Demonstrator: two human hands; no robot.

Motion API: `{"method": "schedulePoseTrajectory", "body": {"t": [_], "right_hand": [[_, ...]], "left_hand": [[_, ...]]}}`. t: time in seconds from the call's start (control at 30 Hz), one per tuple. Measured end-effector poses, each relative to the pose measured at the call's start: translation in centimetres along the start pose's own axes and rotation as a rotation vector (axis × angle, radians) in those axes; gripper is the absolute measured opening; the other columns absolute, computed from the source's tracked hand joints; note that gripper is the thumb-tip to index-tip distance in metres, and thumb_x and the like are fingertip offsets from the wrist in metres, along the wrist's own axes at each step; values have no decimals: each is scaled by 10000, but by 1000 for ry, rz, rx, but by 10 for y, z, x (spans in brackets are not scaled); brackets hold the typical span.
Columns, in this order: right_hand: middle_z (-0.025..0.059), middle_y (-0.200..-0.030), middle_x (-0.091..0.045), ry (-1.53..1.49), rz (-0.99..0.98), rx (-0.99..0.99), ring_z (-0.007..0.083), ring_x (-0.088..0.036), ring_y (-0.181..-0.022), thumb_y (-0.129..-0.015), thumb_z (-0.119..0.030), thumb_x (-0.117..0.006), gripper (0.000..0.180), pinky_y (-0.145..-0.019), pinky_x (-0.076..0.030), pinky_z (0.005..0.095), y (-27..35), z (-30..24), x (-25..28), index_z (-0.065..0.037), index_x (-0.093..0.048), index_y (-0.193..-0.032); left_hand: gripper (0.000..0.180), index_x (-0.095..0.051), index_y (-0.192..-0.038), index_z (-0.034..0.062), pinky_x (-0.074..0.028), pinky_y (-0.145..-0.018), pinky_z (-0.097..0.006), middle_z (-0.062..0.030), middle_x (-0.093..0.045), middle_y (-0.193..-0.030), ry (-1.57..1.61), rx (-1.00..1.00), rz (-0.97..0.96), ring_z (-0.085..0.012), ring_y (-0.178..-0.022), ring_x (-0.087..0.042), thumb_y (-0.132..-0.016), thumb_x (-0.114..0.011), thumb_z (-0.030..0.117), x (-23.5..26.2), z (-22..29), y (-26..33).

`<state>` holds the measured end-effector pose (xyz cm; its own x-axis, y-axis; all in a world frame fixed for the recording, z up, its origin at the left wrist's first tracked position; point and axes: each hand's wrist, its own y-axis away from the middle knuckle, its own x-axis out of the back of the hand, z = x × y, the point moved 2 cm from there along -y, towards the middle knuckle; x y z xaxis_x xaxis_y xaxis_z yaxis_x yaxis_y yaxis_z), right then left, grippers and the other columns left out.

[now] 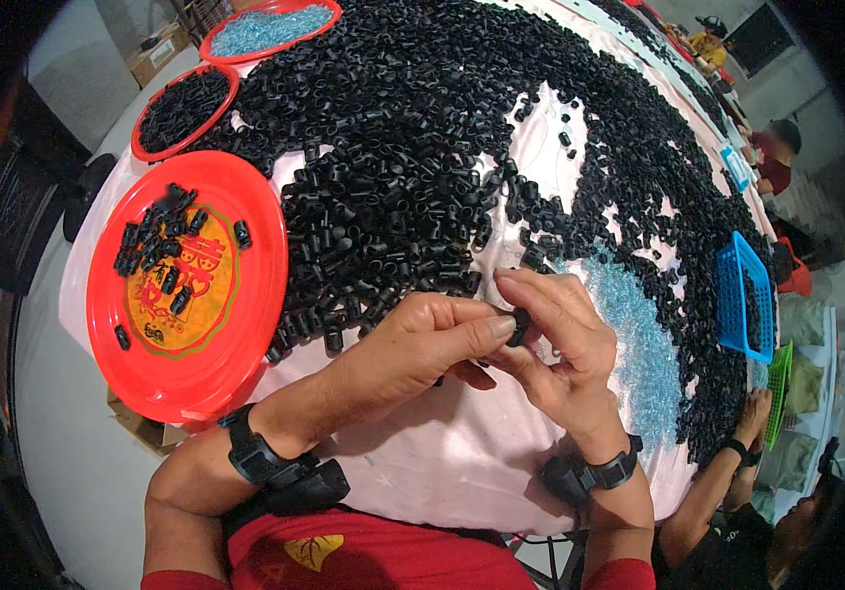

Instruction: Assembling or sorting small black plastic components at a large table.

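Pinching a small black plastic piece [518, 326] between both hands, just above the pink surface [462, 442]. Left hand [422, 349] with thumb and forefinger closed on its near end; right hand [555, 339] with fingertips clamped on the far side, grip shut tight. Piece standing roughly upright, long axis vertical, mostly hidden by fingers. Heaped beyond: black pieces [412, 147]; beside the right hand, pale blue pieces [639, 339]; off left, a red plate [186, 285].
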<state>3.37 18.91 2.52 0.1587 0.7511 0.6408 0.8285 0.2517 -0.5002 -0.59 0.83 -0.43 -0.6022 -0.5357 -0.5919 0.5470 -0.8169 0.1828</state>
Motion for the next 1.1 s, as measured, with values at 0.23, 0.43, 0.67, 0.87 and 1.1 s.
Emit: {"method": "schedulePoseTrajectory", "body": {"t": [0.23, 0.43, 0.67, 0.87, 1.1], "right_hand": [[157, -1148, -701, 83, 55, 83, 308, -658, -980, -662, -48, -862, 565, -841, -534, 379, -4, -6, 3, -5, -711, -1205], [122, -1057, -688, 146, 47, 138, 284, -633, -904, -625, -42, -866, 565, -764, -514, 367, -4, -8, -1, -19, -723, -1171], [110, -1039, -703, 114, 40, 75, 274, -637, -894, -633, -28, -879, 530, -751, -514, 364, -2, -1, 0, -32, -736, -1143], [104, -1022, -732, 98, 50, 13, 239, -650, -877, -681, -57, -889, 425, -761, -518, 336, -1, -3, 5, -28, -760, -1085], [107, -1003, -737, 86, 89, -21, 245, -655, -873, -700, -68, -889, 433, -759, -522, 317, -2, -5, 3, -26, -755, -1110]], "left_hand": [[192, -721, -1042, 70, -469, -685, -194, 14, -712, -933, -92, -31, 99, -28, -784, -613, -989, -706, 254, -3, 10, 3], [138, -696, -954, 83, -440, -616, -188, 44, -669, -822, -110, -93, 166, -21, -715, -582, -922, -785, 183, 1, 6, 0], [171, -699, -997, 77, -463, -636, -200, 29, -686, -864, -190, -67, 176, -28, -742, -600, -966, -741, 239, 2, 5, -1], [281, -702, -1113, 43, -527, -718, -214, -13, -725, -991, -161, -97, 246, -78, -893, -685, -1058, -603, 300, 6, 5, 0], [285, -698, -1112, 32, -526, -715, -214, -23, -724, -1003, -180, -102, 249, -81, -902, -686, -1059, -596, 293, 5, 7, 3]]}}
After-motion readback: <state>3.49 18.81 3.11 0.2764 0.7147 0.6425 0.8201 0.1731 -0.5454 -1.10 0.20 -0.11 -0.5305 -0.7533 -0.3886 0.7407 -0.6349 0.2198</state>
